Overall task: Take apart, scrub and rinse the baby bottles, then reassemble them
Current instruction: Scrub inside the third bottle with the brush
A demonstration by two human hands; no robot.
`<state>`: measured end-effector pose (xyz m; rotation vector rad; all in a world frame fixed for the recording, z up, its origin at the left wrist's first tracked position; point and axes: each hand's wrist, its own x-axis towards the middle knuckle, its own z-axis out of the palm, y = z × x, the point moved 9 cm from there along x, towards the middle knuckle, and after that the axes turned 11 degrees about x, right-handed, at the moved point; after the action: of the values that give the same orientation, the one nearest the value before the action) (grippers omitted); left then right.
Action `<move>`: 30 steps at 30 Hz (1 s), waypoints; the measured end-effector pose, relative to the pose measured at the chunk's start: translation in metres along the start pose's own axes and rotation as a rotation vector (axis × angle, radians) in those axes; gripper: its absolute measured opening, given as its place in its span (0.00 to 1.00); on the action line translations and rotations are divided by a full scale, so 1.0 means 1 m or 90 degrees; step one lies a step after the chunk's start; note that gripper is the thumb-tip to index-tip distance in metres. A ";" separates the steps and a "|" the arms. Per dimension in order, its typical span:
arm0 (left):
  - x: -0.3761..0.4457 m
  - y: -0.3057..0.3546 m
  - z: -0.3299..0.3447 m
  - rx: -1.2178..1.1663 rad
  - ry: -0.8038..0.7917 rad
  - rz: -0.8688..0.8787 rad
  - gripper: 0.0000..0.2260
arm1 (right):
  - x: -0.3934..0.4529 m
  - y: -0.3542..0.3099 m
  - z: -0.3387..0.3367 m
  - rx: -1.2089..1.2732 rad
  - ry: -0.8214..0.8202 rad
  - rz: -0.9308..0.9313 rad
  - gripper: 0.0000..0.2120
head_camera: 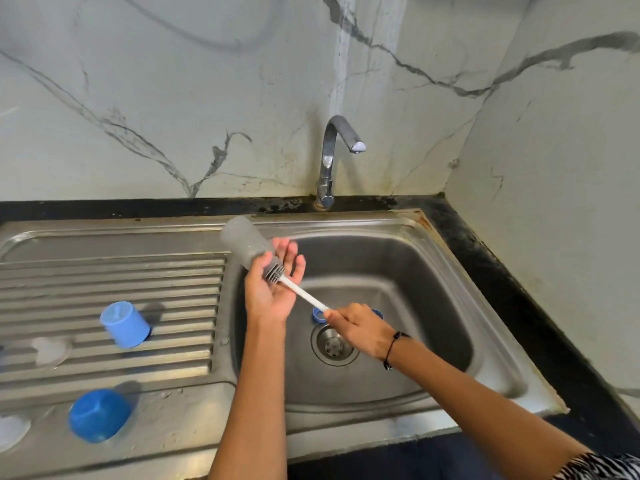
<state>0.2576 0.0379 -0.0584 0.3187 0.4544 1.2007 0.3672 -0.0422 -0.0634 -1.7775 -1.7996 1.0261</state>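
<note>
Over the sink basin [433, 278] my left hand [268, 289] holds a clear frosted baby bottle [244, 242], its base tilted up and to the left; the thumb lies on the bottle and the fingers are spread. My right hand [358, 329] grips the white handle of a bottle brush [301, 294], whose grey bristles sit at the bottle's mouth. A blue screw ring [318, 315] lies in the basin by the drain, partly hidden by my right hand. Two blue caps [126, 323] [98, 415] stand on the drainboard.
A chrome tap [332, 157] stands behind the basin with no water running. The ribbed drainboard [114, 271] also carries a clear teat [50, 349] and another clear piece [12, 431] at the left edge. Marble walls close the back and right.
</note>
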 end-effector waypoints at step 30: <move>0.002 -0.002 0.011 0.030 -0.001 0.022 0.05 | 0.008 0.004 -0.006 0.071 0.007 -0.010 0.23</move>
<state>0.2648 0.0396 -0.0503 0.3684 0.4779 1.2249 0.3738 -0.0330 -0.0645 -1.6961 -1.7126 1.0872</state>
